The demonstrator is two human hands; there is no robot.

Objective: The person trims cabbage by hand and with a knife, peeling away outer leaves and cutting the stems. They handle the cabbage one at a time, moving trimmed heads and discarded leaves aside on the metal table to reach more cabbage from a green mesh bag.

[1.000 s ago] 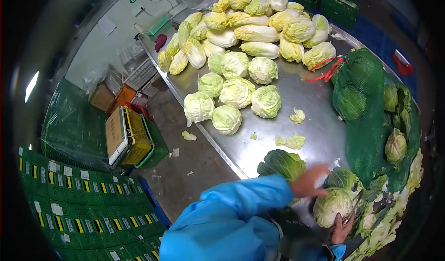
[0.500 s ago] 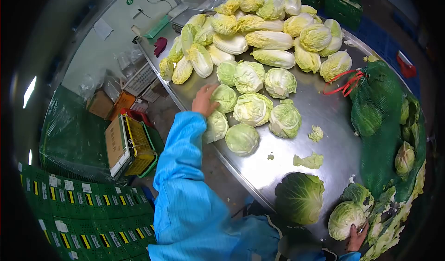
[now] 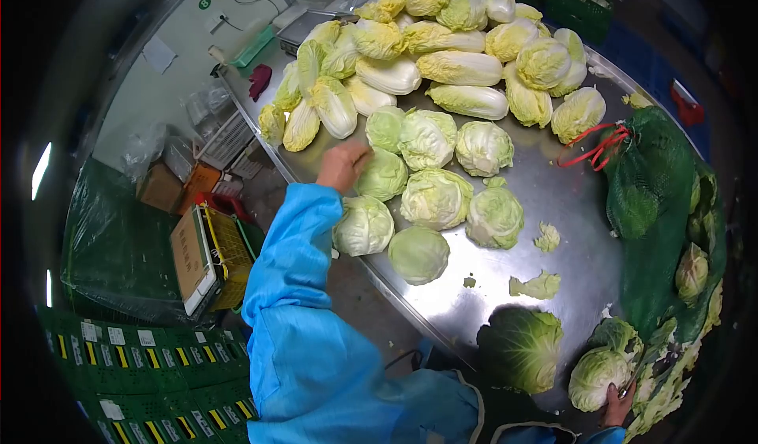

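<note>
My left hand (image 3: 343,166), its fingers curled together with nothing visible in them, is at the left edge of a round cabbage (image 3: 382,175) in the trimmed group. Below it, another pale cabbage (image 3: 363,226) sits at the table's edge. Down at the right, my right hand (image 3: 619,404) is closed on a thin knife (image 3: 630,382), partly hidden by the fingers. It is against a cabbage (image 3: 596,377) with a loose outer leaf behind it. A large dark green cabbage (image 3: 521,349) lies to the left of that one.
Long napa cabbages (image 3: 459,67) are piled at the back of the metal table (image 3: 576,199). A green mesh bag (image 3: 651,199) with red ties and leaf scraps (image 3: 537,285) lie on the right side. Green crates (image 3: 142,357) stand at the lower left.
My left hand has come off the cabbages it was touching, and its spread fingers have curled in. My right hand stays by its cabbage. The view has shifted slightly.
</note>
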